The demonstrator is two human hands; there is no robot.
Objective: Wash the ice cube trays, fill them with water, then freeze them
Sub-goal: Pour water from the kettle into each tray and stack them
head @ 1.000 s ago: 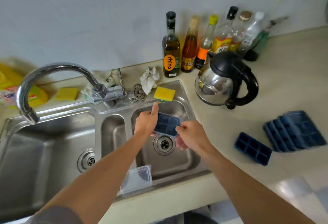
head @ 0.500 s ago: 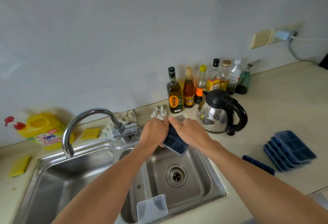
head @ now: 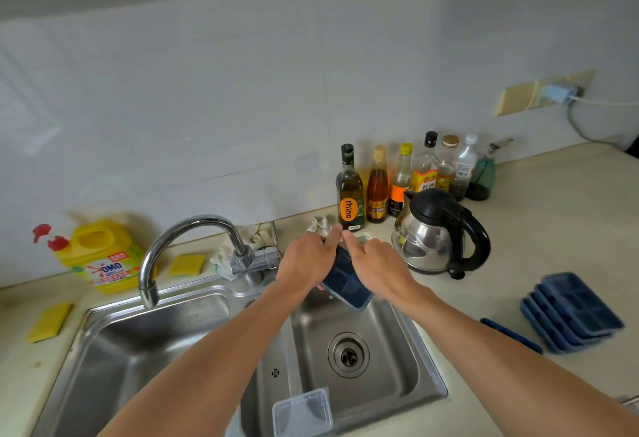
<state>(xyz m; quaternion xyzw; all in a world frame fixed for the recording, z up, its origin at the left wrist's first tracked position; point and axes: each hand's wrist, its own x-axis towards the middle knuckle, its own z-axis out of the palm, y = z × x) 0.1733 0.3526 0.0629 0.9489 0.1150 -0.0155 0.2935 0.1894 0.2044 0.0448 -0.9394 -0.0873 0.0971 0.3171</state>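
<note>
Dark blue plastic ice cube tray (head: 345, 282) gripped in left hand (head: 307, 262) and right hand (head: 378, 269); round steel kettle (head: 425, 239) beside, steel sink basin (head: 394, 350) below.

Both bare forearms reach up from the lower edge of the view and converge toward the middle. The left hand (head: 307, 260) and the right hand (head: 377, 268) sit close together with their backs turned up, and they grip a dark blue ice cube tray (head: 345, 282) between them, tilted on its side. Each index finger stretches forward along the tray's far end, and the two fingertips almost meet.
</note>
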